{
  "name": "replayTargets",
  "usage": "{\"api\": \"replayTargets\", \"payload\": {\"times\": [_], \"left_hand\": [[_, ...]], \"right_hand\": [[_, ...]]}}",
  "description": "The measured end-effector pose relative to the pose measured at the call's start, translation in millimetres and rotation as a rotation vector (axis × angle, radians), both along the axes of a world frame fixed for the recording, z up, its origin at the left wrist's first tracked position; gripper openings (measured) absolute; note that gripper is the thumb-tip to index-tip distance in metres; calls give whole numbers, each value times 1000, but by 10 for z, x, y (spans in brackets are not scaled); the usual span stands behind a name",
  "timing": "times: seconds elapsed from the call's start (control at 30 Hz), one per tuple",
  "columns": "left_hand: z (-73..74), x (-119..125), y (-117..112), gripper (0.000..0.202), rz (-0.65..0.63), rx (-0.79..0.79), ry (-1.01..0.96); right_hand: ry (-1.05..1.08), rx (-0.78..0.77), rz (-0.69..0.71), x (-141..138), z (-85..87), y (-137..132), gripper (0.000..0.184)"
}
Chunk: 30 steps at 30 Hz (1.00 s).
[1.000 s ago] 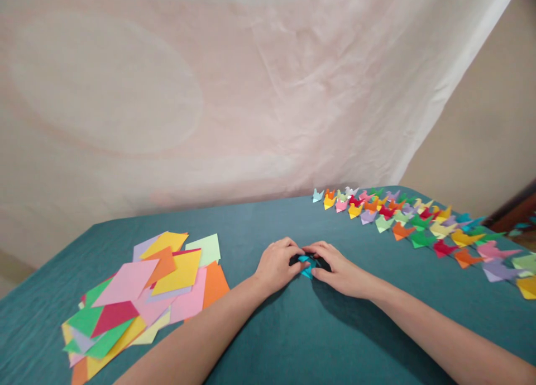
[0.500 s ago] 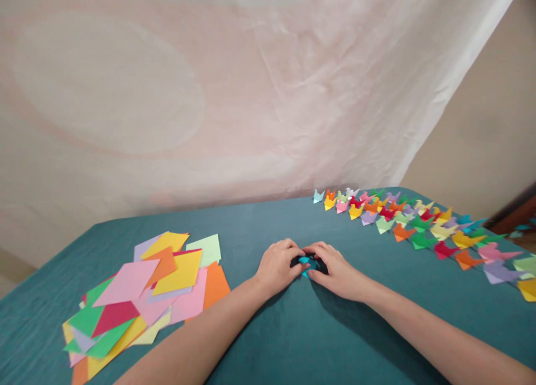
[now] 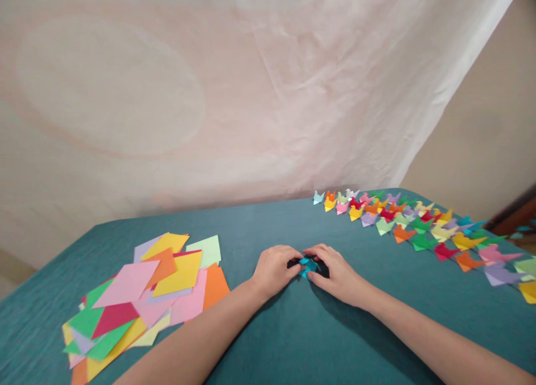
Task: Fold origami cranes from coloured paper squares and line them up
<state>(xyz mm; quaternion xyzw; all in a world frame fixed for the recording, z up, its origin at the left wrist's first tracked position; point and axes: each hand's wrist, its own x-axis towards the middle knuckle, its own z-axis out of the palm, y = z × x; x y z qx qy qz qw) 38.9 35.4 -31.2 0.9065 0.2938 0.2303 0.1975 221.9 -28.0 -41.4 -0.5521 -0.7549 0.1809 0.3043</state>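
Observation:
A small piece of folded blue paper (image 3: 309, 266) is between my two hands, low over the green tablecloth. My left hand (image 3: 276, 269) pinches its left side between thumb and fingers. From the other side, my right hand (image 3: 333, 269) grips it, with the thumb at the near edge and the fingers at the far edge. Parts of the paper are hidden behind the fingertips, so its exact folded shape is hard to make out.
Loose coloured paper sheets (image 3: 125, 284) lie in a heap on the left of the table (image 3: 259, 351). Rows of folded paper birds (image 3: 404, 232) stand along the right side. A pale cloth (image 3: 234, 94) hangs behind the table.
My left hand has shifted slightly left and down, its fingers drawn a little back from my right hand. More of the blue paper's top shows between them.

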Motion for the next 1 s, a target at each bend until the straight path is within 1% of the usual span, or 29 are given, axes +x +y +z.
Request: {"api": "replayTargets", "payload": {"times": [0.1, 0.17, 0.27, 0.37, 0.47, 0.63, 0.83, 1.0], "left_hand": [[14, 1, -16, 15, 8, 21, 19], [18, 4, -24, 16, 16, 26, 29], [17, 9, -29, 16, 30, 21, 35], [11, 4, -31, 17, 36, 10, 23], [5, -18, -32, 20, 40, -24, 1], [1, -73, -26, 21, 30, -113, -43], [-7, -93, -16, 25, 9, -190, -89], [-15, -90, -22, 26, 32, -199, -93]], "right_hand": [[-1, 18, -9, -15, -15, -8, 33], [9, 28, -46, -31, -18, -15, 30], [27, 55, -91, -56, 2, -39, 21], [18, 91, -38, -65, 29, -68, 11], [5, 117, -4, -56, 22, -79, 16], [-16, 119, -2, -50, -19, -82, 23], [-2, 32, -21, -71, 15, -80, 25], [23, -31, -35, -79, 27, -46, 25]]}}
